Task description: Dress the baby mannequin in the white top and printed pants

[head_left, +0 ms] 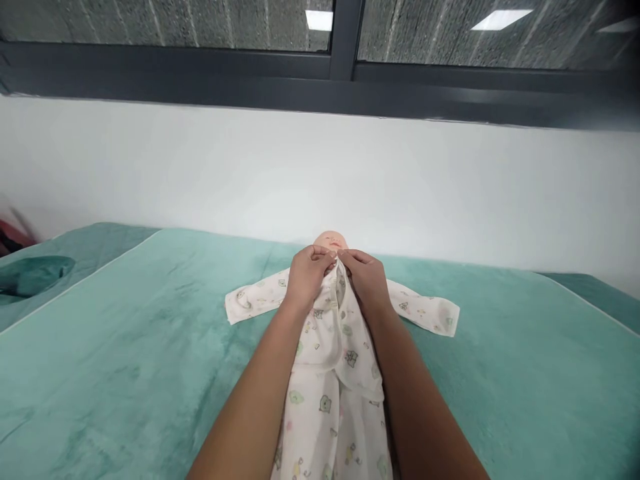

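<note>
A baby doll (331, 239) lies on its back, its head toward the wall. It wears a white baby jacket (350, 353) printed with small green and pink figures, sleeves spread to both sides. White trousers (313, 417) in the same print cover its lower body. My left hand (311, 270) pinches the jacket's neckline just below the doll's chin. Close beside it, my right hand (366, 273) pinches the other edge of the same neckline. Below my fingers the jacket's front edges part slightly at the chest. Any fastener between my fingertips is hidden.
The doll lies on a green padded cover (150, 347) with pale seams. A white wall (225, 173) rises behind it, under a dark window frame (200, 80). At the left are a darker green fold (37, 275) and a red object (15, 237).
</note>
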`<state>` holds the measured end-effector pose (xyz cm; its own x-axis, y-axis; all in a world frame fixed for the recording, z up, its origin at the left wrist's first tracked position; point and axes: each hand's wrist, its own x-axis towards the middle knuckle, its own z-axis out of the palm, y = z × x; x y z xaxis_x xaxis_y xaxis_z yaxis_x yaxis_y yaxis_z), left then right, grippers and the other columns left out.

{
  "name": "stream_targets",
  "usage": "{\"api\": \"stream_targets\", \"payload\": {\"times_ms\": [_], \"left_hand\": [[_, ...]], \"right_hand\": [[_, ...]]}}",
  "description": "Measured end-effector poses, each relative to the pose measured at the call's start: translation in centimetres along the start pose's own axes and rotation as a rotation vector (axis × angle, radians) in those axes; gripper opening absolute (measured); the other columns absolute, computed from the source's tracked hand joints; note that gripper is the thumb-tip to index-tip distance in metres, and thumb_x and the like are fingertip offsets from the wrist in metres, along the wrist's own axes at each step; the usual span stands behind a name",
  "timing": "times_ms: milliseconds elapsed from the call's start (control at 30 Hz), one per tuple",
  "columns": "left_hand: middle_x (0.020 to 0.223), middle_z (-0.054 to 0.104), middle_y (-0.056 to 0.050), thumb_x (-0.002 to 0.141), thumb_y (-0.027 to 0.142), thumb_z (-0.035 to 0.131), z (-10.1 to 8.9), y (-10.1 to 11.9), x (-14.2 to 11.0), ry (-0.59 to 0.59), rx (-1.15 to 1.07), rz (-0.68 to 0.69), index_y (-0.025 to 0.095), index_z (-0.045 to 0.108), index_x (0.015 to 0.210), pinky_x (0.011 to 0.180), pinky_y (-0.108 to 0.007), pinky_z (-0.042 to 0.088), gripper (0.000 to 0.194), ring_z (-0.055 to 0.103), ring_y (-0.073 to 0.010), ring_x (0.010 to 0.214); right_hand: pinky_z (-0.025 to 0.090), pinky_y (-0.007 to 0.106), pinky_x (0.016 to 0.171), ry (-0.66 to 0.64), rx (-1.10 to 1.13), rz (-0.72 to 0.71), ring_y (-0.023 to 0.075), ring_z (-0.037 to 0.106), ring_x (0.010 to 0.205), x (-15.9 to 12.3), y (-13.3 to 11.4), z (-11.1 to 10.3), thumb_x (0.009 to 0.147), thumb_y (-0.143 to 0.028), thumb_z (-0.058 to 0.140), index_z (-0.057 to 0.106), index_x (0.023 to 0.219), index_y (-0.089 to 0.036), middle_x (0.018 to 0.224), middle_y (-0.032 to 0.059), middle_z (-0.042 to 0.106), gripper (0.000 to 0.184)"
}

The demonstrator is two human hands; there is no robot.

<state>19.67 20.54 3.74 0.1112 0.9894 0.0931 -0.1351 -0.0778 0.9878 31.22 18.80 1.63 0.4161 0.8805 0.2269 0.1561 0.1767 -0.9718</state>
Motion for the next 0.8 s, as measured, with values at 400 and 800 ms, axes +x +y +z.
{"api": "stream_targets", "payload": {"times_ms": [400,800], "left_hand": [[0.064,0.058,0.003,0.067,0.027,0.073,-0.3,0.0,0.1,-0.044,-0.047,-0.031,0.015,0.063,0.083,0.054,-0.021,0.038,0.022,0.048,-0.0075,0.055],[0.073,0.062,0.002,0.062,0.019,0.070,-0.6,0.1,-0.2,-0.035,-0.213,-0.093,0.017,0.062,0.094,0.058,-0.021,0.040,0.033,0.050,-0.0074,0.057]], "right_hand": [[0.040,0.026,0.064,-0.217,-0.068,-0.030,0.0131,0.050,0.065,-0.4,-1.4,-1.0,0.065,-0.035,0.066,0.066,0.086,-0.020,0.073,-0.0023,0.058,0.025],[0.038,0.024,0.063,-0.269,0.034,0.088,0.0114,0.050,0.065,-0.5,-1.5,-0.5,0.061,-0.027,0.072,0.055,0.098,-0.019,0.068,-0.0070,0.054,0.041]]}}
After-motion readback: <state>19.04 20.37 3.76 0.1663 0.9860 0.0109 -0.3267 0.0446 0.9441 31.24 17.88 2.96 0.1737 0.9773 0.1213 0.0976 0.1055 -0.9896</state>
